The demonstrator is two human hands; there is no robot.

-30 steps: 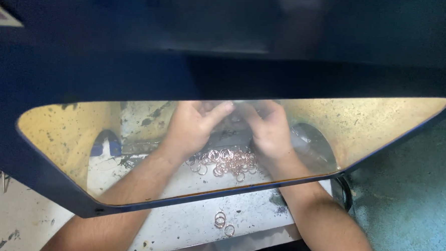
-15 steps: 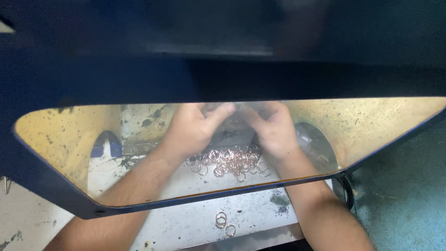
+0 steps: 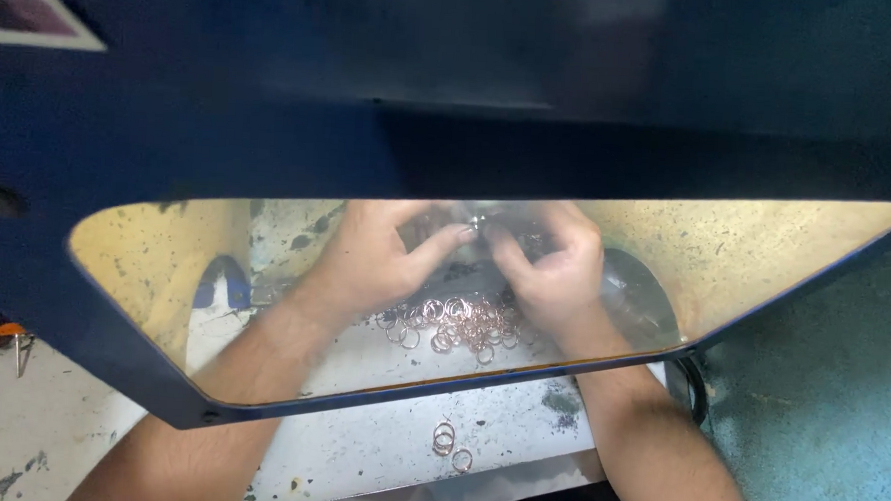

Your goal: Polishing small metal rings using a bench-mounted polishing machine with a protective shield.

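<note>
Both my hands reach under a dark blue machine guard (image 3: 452,101) and show through its yellowish see-through window (image 3: 756,254). My left hand (image 3: 375,252) and my right hand (image 3: 555,270) meet fingertip to fingertip on a small shiny metal part (image 3: 480,225) at the back. What exactly the fingers pinch is blurred. Just below the hands lies a pile of several copper-coloured rings (image 3: 452,321) on the worn white machine table (image 3: 357,447).
Three loose rings (image 3: 447,443) lie on the table near its front edge, outside the guard. A blue and white object (image 3: 222,283) stands at the left behind the window. A teal floor (image 3: 819,417) lies to the right, with a dark cable (image 3: 693,387) beside the table.
My fingertips have closed in toward each other at the back. The ring pile has not moved.
</note>
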